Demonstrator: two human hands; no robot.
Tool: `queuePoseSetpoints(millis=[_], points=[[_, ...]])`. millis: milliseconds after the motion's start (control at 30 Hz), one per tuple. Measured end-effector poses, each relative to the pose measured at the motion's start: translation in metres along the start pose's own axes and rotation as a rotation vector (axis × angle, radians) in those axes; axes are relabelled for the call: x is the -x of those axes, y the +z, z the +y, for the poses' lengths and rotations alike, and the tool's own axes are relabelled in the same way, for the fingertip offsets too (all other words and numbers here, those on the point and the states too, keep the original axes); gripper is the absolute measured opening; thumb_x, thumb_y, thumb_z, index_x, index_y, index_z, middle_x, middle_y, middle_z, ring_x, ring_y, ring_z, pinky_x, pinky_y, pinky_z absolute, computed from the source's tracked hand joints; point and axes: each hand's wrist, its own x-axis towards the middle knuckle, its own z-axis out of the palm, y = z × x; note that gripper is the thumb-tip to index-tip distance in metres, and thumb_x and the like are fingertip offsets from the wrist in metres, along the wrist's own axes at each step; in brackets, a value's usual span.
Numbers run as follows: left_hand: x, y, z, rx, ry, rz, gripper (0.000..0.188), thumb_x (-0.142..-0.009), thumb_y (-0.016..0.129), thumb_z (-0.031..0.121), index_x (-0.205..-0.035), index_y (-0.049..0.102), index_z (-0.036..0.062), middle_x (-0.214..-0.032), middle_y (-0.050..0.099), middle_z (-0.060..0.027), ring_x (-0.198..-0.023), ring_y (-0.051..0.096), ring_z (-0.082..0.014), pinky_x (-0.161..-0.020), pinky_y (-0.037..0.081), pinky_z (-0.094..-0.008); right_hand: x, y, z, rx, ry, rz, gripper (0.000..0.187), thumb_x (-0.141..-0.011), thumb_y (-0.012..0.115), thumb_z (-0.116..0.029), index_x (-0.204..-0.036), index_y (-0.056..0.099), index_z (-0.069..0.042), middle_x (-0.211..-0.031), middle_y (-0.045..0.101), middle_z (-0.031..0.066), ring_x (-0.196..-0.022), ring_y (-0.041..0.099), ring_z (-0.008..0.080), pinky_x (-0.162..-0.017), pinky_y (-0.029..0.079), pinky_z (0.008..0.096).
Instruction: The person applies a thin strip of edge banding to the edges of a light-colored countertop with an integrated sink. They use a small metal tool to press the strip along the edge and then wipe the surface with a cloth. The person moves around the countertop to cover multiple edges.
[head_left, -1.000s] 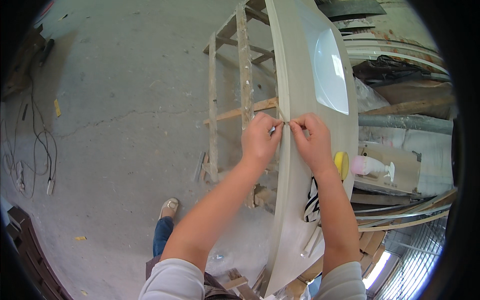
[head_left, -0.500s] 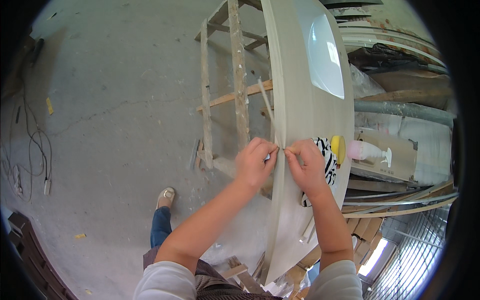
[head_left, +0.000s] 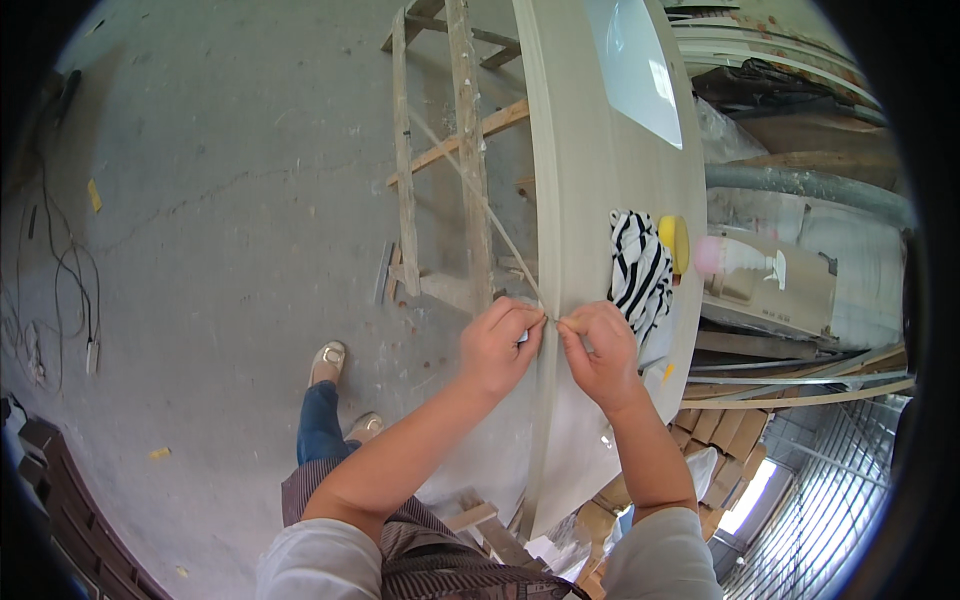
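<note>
The person's 2 bare hands are meeting at the long edge of a pale, wood-grained, curved-sided panel (head_left: 580,180). The left hand (head_left: 493,347) is staying just outside that edge, thumb and forefinger pressed together, apparently pinching the lower end of a thin, pale, narrow strip (head_left: 508,240). A small whitish bit is showing inside its curled fingers; I cannot tell what it is. The strip is slanting up and left from the edge, over a paint-spotted wooden trestle (head_left: 467,150), probably because only its near end is being held.

The right hand (head_left: 602,352) is resting on the panel side, thumb and forefinger also pressed together; whether they are pinching the strip or the edge, I cannot tell. Keeping 1 hand on each side is probably giving both fingertips access to the same spot.

A black-and-white striped cloth (head_left: 640,265) and a yellow round roll (head_left: 674,243) are lying beyond the right hand, seemingly within reach yet off the edge. The trestle is standing beside the panel, perhaps supporting it.
</note>
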Motion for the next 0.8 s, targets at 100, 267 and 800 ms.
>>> queuePoseSetpoints(millis=[100, 267, 800], points=[[0.02, 0.0, 0.002, 0.005, 0.02, 0.006, 0.016, -0.077, 0.075, 0.001, -0.089, 0.067, 0.0065, -0.09, 0.067, -0.0074, -0.076, 0.067, -0.0256, -0.062, 0.054, -0.0341, 0.02, 0.001, -0.006, -0.014, -0.001, 0.013, 0.016, -0.077, 0.072, 0.002, -0.085, 0.06, -0.003, -0.081, 0.063, 0.011, -0.073, 0.058, 0.0321, -0.065, 0.048, 0.0399], [0.054, -0.001, 0.01, 0.018, 0.035, 0.013, 0.017, -0.076, 0.075, -0.001, -0.089, 0.066, 0.0057, -0.09, 0.066, -0.0083, -0.078, 0.068, -0.0255, -0.063, 0.055, -0.0334, 0.054, 0.001, -0.015, -0.012, -0.011, 0.005, 0.015, -0.077, 0.073, 0.002, -0.084, 0.06, -0.003, -0.081, 0.063, 0.0113, -0.073, 0.059, 0.0323, -0.065, 0.049, 0.0398], [0.19, -0.005, 0.032, 0.03, 0.064, -0.032, 0.019, -0.075, 0.075, -0.003, -0.09, 0.066, 0.0055, -0.09, 0.066, -0.009, -0.077, 0.067, -0.027, -0.062, 0.054, -0.0343, 0.193, 0.006, -0.055, -0.01, 0.052, 0.005, 0.017, -0.076, 0.072, 0.005, -0.085, 0.06, -0.003, -0.081, 0.064, 0.0113, -0.075, 0.06, 0.0311, -0.068, 0.049, 0.0394]])
